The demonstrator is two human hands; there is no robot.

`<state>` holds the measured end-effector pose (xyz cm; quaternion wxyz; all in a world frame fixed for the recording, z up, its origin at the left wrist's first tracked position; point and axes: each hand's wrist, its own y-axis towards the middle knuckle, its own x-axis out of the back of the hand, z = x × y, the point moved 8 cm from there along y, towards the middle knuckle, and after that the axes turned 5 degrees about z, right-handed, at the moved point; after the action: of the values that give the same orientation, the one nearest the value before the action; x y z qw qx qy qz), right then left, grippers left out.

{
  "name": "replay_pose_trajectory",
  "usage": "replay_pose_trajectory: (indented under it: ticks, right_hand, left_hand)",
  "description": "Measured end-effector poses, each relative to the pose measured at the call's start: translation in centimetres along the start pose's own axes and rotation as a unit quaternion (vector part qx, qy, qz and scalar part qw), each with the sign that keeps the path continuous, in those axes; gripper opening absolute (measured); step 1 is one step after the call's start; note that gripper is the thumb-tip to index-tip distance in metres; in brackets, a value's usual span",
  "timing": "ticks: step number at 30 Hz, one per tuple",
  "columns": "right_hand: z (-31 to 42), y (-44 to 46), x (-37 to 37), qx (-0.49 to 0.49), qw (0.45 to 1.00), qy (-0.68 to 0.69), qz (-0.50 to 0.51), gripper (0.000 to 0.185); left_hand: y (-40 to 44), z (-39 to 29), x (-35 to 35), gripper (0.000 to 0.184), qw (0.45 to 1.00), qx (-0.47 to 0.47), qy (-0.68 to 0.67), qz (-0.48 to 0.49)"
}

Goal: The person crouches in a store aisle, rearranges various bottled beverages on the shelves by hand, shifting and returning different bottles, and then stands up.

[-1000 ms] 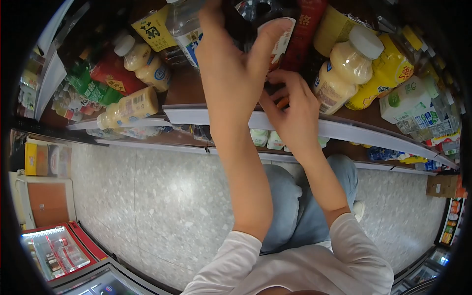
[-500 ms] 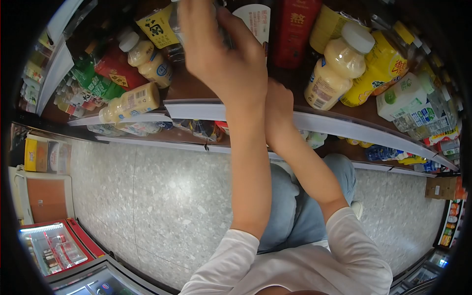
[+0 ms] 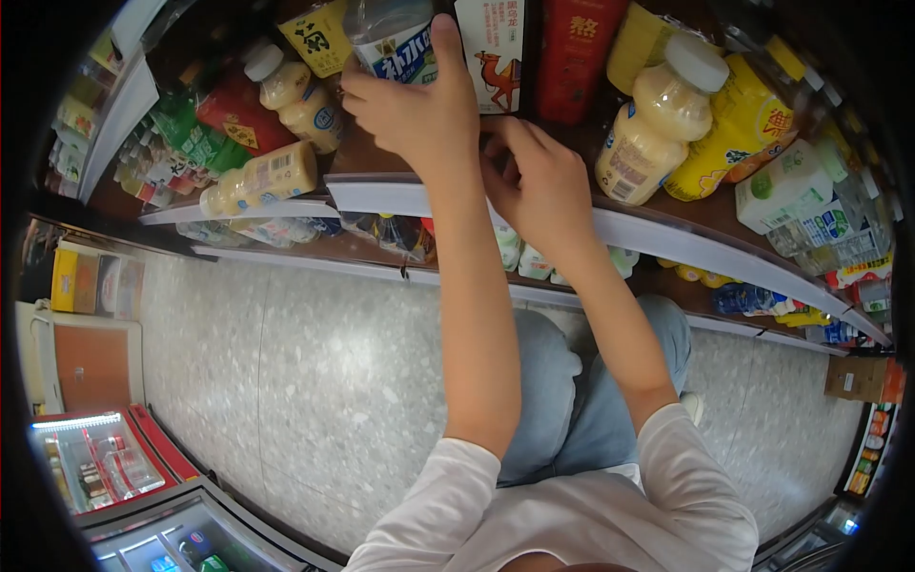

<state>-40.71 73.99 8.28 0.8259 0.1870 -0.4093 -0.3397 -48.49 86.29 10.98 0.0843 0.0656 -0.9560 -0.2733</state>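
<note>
Left hand is up at the shelf, back of the hand to us, thumb raised along one side of the clear bottle, fingers bent round the other, part-open at the bottle's width and gripping it low! Over to the right hand: wrist bent inward, fingers loosely curled, whether round anything I can't tell. Just beyond them stands the camel carton, red box beside it, creamy bottle off to their right.

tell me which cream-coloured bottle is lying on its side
The front left bottle, its neck pointing left; the rear-left bottle and the right bottle stand upright.
</note>
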Motion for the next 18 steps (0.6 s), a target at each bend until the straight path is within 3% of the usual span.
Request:
replay_pose_trajectory:
  ticks: [2, 8, 11, 14, 15, 18]
  right_hand:
    - [-0.5, -0.3, 0.0, -0.006, 1.0, 0.013, -0.002, 0.023]
    - [-0.2, -0.2, -0.8, -0.019, 0.999, -0.021, 0.045, 0.022]
    - [-0.1, -0.2, -0.8, -0.027, 0.998, -0.029, 0.049, 0.021]
    - [0.2, -0.1, -0.9, -0.019, 0.997, -0.043, 0.061, 0.018]
    - [0.2, -0.1, -0.9, -0.023, 0.997, -0.036, 0.063, 0.017]
    - [-0.1, -0.3, -1.0, -0.013, 0.997, -0.031, 0.068, 0.018]
  left_hand:
    - [-0.1, 0.3, 0.2, 0.087, 1.0, -0.002, -0.002, -0.015]
    - [1.5, 2.2, 0.0, 0.066, 0.977, -0.075, -0.196, 0.033]
    - [2.1, 2.2, -0.6, 0.055, 0.958, -0.057, -0.244, 0.142]
    - [2.0, 2.1, 0.1, 0.056, 0.978, -0.112, -0.173, 0.018]
    - [1.6, 1.8, 0.6, 0.051, 0.97, -0.087, -0.226, -0.035]
    - [1.6, 1.4, 2.4, 0.05, 0.962, -0.033, -0.265, -0.053]
